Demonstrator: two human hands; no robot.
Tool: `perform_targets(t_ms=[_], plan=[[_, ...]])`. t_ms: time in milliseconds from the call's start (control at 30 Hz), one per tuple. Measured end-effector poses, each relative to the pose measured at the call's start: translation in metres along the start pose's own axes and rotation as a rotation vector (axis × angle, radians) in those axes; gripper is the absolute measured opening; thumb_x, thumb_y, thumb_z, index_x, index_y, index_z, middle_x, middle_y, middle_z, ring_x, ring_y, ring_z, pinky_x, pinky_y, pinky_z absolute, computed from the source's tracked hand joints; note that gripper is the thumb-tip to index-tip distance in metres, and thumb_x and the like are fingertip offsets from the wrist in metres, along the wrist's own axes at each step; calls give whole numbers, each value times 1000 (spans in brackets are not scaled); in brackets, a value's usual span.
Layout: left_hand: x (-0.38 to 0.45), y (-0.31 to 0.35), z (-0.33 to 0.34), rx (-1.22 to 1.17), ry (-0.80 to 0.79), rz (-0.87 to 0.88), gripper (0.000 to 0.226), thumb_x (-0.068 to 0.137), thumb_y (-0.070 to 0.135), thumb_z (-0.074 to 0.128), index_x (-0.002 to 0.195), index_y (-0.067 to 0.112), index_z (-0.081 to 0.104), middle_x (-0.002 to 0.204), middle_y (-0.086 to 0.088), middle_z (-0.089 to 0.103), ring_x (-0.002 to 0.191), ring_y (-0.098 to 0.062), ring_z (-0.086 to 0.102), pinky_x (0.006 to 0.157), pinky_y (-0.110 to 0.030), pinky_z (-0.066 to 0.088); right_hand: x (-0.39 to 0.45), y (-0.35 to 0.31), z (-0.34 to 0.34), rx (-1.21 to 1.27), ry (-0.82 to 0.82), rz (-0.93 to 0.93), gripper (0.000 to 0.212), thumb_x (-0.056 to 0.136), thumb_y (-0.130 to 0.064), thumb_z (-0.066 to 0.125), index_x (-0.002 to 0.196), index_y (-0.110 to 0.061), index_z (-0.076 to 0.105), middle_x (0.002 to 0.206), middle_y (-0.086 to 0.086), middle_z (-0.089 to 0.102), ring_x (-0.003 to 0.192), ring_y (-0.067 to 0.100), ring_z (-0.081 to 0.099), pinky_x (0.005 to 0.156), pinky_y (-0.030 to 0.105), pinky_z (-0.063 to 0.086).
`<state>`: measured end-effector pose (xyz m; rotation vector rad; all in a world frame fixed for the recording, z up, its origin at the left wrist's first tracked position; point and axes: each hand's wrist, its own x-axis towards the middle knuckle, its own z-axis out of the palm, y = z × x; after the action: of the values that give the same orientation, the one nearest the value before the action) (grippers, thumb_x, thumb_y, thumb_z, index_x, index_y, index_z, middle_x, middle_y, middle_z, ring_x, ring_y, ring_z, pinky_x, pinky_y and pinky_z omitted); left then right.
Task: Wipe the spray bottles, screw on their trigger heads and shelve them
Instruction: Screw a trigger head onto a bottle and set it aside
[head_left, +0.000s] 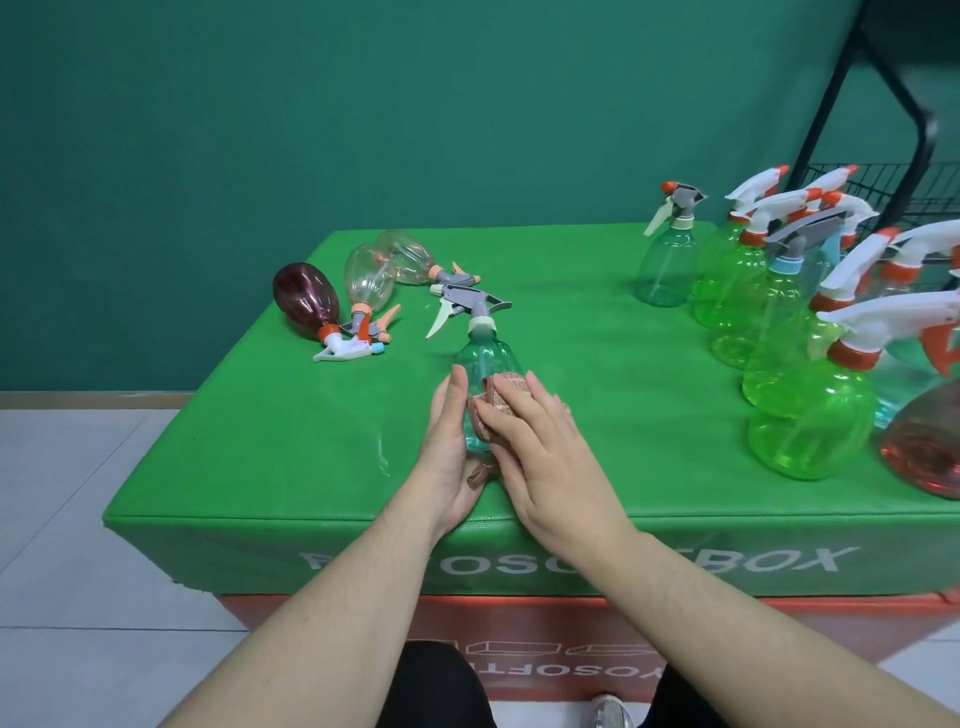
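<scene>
Scene: A person wipes a teal spray bottle (485, 364) standing near the front edge of a green-covered table (260, 467).
Left hand (449, 457): Braces the bottle's left side, fingers straight and together, flat against the plastic.
Right hand (545, 457): Presses a pink cloth (501, 402) to the bottle's body, fingers nearly straight and slightly spread.
Trigger head (470, 304): Already seated on this bottle.
Far left: Three bottles (306, 301) lie on their sides, awaiting cleaning by the look of it.
Right: A cluster of upright green bottles (805, 415) stands before a black wire shelf (883, 182).
Risk: The light bottle, steadied only by flat palms, could tip or skid off the near edge under a hard wipe.
</scene>
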<state>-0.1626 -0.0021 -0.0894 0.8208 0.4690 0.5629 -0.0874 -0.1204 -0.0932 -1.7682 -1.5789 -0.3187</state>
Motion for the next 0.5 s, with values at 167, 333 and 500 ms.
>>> perform_targets(t_ms=[167, 333, 500], plan=[[1, 0, -2, -42, -9, -23, 106, 76, 70, 80, 152, 9, 40, 142, -27, 58, 128, -43, 61, 100, -51, 56, -9, -3, 0, 13, 33, 0, 36, 103, -28, 48, 139, -25, 50, 158, -2, 40, 152, 23, 25, 117, 56, 32], [0, 2, -2, -118, -32, -36, 101, 80, 65, 80, 153, 6, 40, 143, -29, 56, 130, -42, 60, 99, -47, 57, -3, -14, 0, 65, 18, 92, 37, 105, -34, 43, 138, -25, 55, 159, -7, 38, 154, 15, 19, 120, 53, 27], [-5, 3, 0, -48, -41, -60, 79, 91, 62, 61, 143, 3, 57, 140, -24, 62, 132, -34, 60, 115, -45, 44, 9, -17, 3, 126, 44, 160, 35, 106, -32, 41, 139, -26, 53, 158, -10, 37, 154, 12, 15, 121, 50, 27]])
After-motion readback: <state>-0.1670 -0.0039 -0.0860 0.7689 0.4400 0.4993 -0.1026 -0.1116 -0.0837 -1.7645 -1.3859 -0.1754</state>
